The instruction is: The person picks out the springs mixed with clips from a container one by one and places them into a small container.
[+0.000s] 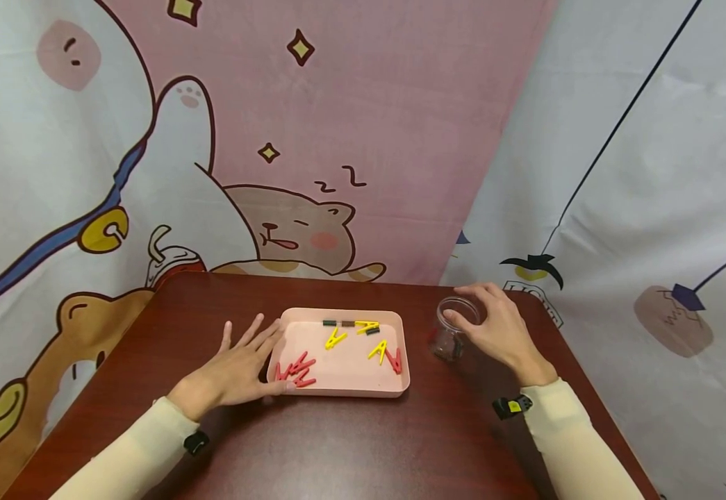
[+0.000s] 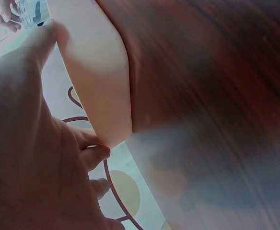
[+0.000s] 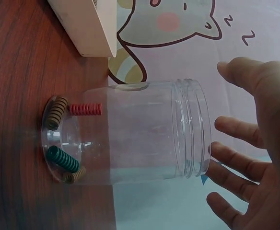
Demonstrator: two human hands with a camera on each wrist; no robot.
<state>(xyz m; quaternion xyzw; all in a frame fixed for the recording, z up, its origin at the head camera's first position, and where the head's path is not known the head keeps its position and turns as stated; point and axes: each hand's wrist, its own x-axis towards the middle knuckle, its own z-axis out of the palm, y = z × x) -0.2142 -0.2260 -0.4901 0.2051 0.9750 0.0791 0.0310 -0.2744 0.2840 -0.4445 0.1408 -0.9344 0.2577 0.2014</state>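
My left hand (image 1: pixel 234 371) lies with fingers spread against the left side of a pink tray (image 1: pixel 344 375), the thumb over its near rim. In the tray are yellow plastic clips (image 1: pixel 335 339), red clips (image 1: pixel 303 364), a dark green spring (image 1: pixel 329 323) and a brown spring (image 1: pixel 348 323). To the right of the tray stands a clear lidless jar (image 3: pixel 140 134), upright on the table. A red spring (image 3: pixel 86 109), a green spring (image 3: pixel 63 159) and brown springs (image 3: pixel 57 113) sit low inside it. My right hand (image 1: pixel 505 337) is spread around the jar's mouth, fingertips right at the rim.
The dark red-brown wooden table (image 1: pixel 363 444) reaches back to a cloth (image 1: pixel 413 173) printed with cartoon animals. Another cloth panel (image 1: pixel 644 180) hangs on the right. A black band (image 1: pixel 513 406) is worn at the right wrist.
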